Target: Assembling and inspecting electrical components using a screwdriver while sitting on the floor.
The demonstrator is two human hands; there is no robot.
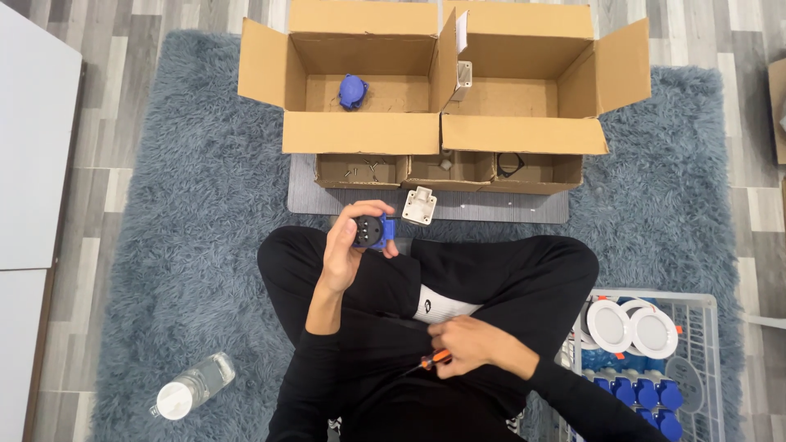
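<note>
The left hand (348, 241) is curled shut around a small blue plastic housing (372, 232) with a round black face, fingers wrapped over its top edge and thumb beneath, holding it raised above the crossed knees. The right hand (467, 345) is closed on a slim screwdriver (427, 362) with an orange handle and a dark shaft, low in the lap against black cloth. Just beyond and to the right of the blue housing, a squarish white plastic cover (419, 205) lies on a flat grey mat (524, 206). Along the mat's far edge stands a low cardboard tray (449, 170) split into three compartments: the left one holds small thin metal bits, the right one a dark ring. Farther still, two open corrugated cardboard boxes sit side by side, flaps spread; the left box (360, 86) contains one rounded blue part (353, 91), and a white piece (463, 76) rests at the left wall of the right box (524, 82). Everything sits on a shaggy grey-blue rug (205, 213) over pale plank flooring. Near right, a white wire basket (704, 327) holds round white discs and a row of blue housings. Near left, a clear plastic bottle (195, 386) with a white cap lies on its side.
</note>
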